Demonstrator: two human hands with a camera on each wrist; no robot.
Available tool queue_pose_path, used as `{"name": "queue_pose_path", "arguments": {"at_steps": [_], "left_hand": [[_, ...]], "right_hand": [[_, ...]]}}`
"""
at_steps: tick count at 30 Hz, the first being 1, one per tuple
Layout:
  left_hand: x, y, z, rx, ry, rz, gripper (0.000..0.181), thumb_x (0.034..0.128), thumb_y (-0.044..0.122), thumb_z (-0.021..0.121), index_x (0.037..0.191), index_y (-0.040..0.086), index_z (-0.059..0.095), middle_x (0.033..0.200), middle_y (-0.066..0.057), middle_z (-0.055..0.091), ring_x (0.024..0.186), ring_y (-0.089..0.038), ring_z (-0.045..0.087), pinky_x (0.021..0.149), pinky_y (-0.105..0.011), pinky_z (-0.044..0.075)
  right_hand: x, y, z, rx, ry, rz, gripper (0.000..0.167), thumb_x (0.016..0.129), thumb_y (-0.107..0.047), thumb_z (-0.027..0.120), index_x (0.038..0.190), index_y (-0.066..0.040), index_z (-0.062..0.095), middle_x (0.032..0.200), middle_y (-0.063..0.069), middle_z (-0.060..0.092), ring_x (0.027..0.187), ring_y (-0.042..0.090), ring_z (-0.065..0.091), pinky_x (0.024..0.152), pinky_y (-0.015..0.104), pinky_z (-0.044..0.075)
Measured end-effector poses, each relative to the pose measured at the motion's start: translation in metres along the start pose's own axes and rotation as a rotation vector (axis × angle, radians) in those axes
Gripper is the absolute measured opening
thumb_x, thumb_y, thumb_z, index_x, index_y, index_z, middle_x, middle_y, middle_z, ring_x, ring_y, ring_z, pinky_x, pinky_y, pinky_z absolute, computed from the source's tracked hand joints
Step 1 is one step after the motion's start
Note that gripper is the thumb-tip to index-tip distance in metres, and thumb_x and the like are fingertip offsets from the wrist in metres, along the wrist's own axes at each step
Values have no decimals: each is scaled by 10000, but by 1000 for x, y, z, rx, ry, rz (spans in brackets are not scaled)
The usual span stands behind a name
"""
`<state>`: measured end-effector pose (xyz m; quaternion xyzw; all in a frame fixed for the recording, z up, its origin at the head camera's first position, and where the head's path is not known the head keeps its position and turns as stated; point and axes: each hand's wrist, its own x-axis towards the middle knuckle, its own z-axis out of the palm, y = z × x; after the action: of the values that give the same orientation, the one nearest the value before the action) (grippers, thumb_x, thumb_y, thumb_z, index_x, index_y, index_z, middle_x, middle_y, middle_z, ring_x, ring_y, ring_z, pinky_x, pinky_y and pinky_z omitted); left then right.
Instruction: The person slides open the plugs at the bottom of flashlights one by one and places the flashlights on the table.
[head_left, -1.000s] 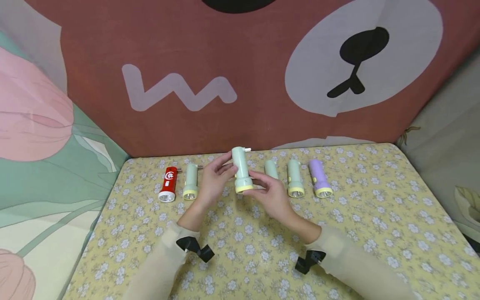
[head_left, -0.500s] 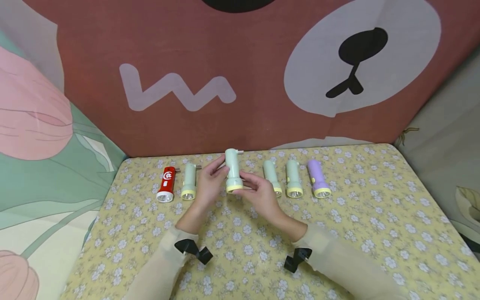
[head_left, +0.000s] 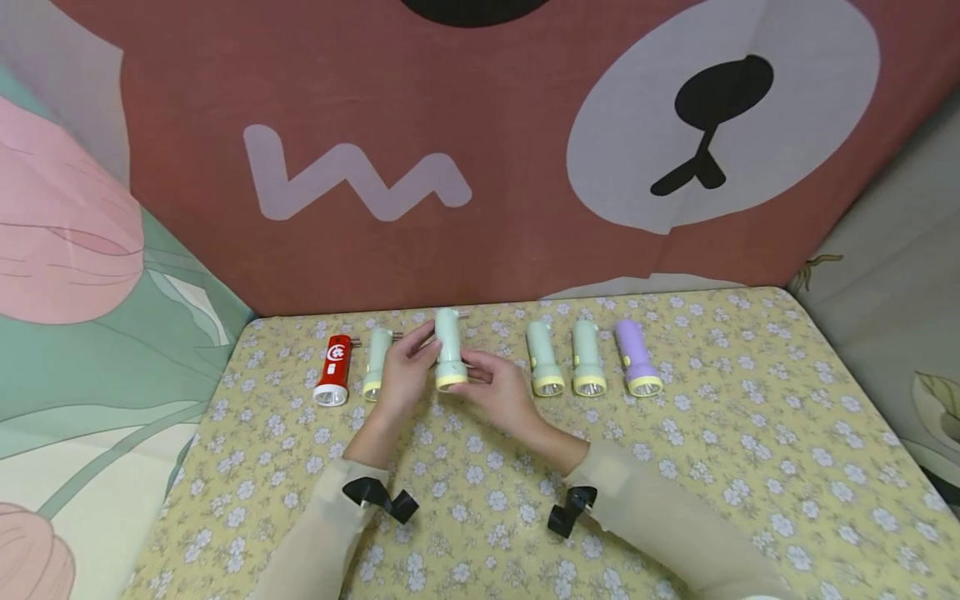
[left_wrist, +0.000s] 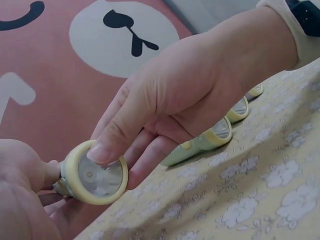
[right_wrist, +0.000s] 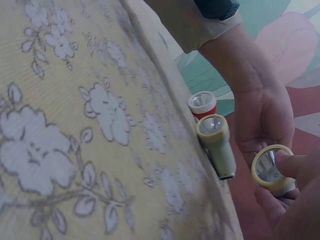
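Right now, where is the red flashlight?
In the head view, the red flashlight lies on the flowered cloth at the left end of the row, immediately left of a green flashlight partly hidden by the left hand.

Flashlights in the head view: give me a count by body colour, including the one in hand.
Red flashlight: 1
Purple flashlight: 1
Pale green: 4 (held flashlight, flashlight beside the red one, pair nearest the purple one)
Total: 6

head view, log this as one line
left hand: grips green flashlight | right hand: pinches its lens end | purple flashlight: on table
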<state>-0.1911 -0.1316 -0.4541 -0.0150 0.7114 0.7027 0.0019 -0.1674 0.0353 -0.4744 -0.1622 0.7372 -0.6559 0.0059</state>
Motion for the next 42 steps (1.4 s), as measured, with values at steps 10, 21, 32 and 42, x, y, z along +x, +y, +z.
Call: {"name": "queue_pose_path", "arguments": {"at_steps": [10,21,32,42], "left_hand": [[6,-20,-1,20,64,-13,453,1043,37,557,1487,-14,482,1543,-160,459,1381,-330,478,1134,-389,420],[10,-34,1,16,134,-65,454,1060,50,523,1508,8,463,1528,-174,470,1346,-335,494,1118,-431,432],[13,-35,1,57,159,-84,454,1072,60,499,1522,22,450,1523,-184,466,1348,-330,486,1118,-424,430],[13,-35,2,60,179,-84,446,1077,42,471,1519,-5,437,1532,-205,444,1366,-356,457,1144,-444,397]], "right_hand": [[5,10,9,-22,-12,60,524,846,-15,807,1327,71,618,1333,232,630,1147,342,674,931,279,563],[14,24,14,-53,-46,143,515,870,-35,797,1347,40,617,1311,199,654,1153,296,676,915,257,565],[19,27,18,-43,-56,153,515,872,-23,792,1352,37,616,1286,203,667,1134,307,685,906,252,568],[21,32,23,-127,-40,80,484,859,-35,811,1312,34,652,1220,189,699,1037,265,717,898,304,582]]}}
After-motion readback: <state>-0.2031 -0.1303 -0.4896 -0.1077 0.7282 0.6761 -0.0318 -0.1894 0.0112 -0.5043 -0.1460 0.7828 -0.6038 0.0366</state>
